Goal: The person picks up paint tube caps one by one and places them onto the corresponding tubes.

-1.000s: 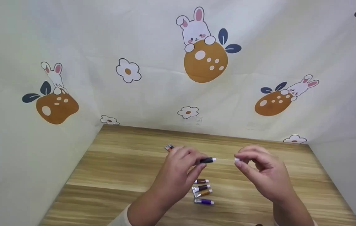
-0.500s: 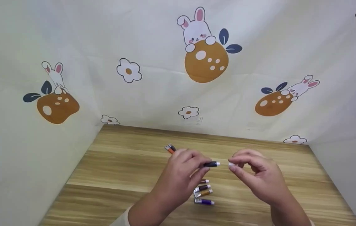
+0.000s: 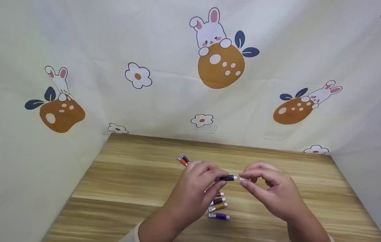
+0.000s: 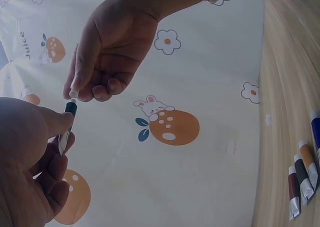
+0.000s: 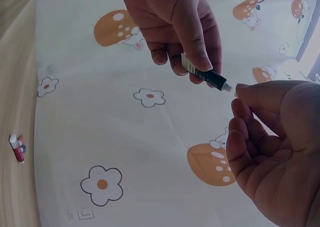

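Observation:
My left hand (image 3: 197, 185) pinches a small dark paint tube (image 3: 229, 177) between thumb and fingers. The tube lies nearly level, its white nozzle (image 5: 227, 87) pointing toward the right hand; in the right wrist view, pale lettering shows on its dark body. Between thumb and index finger of my right hand (image 3: 271, 188) is a small white cap (image 3: 242, 178), held right in front of the nozzle with a narrow gap in the head view. Both hands are raised above the wooden table (image 3: 123, 174). The tube's rear end is hidden by the left fingers in the head view.
Several paint tubes lie side by side below the hands, among them a purple tube (image 3: 220, 216) and an ochre tube (image 3: 220, 206). Behind the left hand, an orange tube (image 3: 182, 161) lies beside a dark one. A printed cloth (image 3: 163, 101) borders the table at back and sides.
The right hand has moved left with the cap, while the left hand has shifted slightly right and down with the tube. The gap between nozzle and cap has narrowed.

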### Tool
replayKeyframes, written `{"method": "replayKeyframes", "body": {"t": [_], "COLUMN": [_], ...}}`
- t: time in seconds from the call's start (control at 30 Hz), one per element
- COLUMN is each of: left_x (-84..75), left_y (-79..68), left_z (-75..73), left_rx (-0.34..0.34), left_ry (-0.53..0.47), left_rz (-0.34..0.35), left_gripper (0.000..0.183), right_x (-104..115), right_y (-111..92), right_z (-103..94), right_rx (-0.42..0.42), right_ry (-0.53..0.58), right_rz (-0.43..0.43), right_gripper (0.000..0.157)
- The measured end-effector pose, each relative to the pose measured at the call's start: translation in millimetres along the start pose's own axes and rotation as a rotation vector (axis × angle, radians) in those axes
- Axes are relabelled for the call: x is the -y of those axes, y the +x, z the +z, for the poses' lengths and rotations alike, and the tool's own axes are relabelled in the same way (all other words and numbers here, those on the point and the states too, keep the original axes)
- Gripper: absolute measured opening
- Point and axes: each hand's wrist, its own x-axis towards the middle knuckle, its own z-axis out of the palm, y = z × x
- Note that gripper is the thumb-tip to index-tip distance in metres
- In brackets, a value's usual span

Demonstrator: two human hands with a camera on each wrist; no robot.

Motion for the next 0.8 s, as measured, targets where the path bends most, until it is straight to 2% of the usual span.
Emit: {"method": "replayKeyframes", "body": {"t": [0.13,0.33,0.53,0.8], "left_x": [-0.7,0.0,0.8,0.7], "left_y": [-0.2,-1.0,-0.9,-1.0], "left_z": [0.4,1.7,2.5,3.3], "left_rx": [0.000,0.012,0.012,0.014], "left_ry": [0.001,0.012,0.012,0.018], "left_rz": [0.007,0.013,0.016,0.024], "left_gripper": [0.015,0.014,0.014,0.013], "right_x": [0.6,-0.2,0.9,0.9], "right_y": [-0.2,-0.1,-0.4,-0.4], "right_z": [1.6,3.8,3.8,7.0], "right_rx": [0.012,0.025,0.034,0.014], "right_ry": [-0.049,-0.061,-0.085,-0.180], "right_rz": [0.038,0.006,0.063,0.090], "right_gripper": [0.035,0.031,0.025,0.029]}}
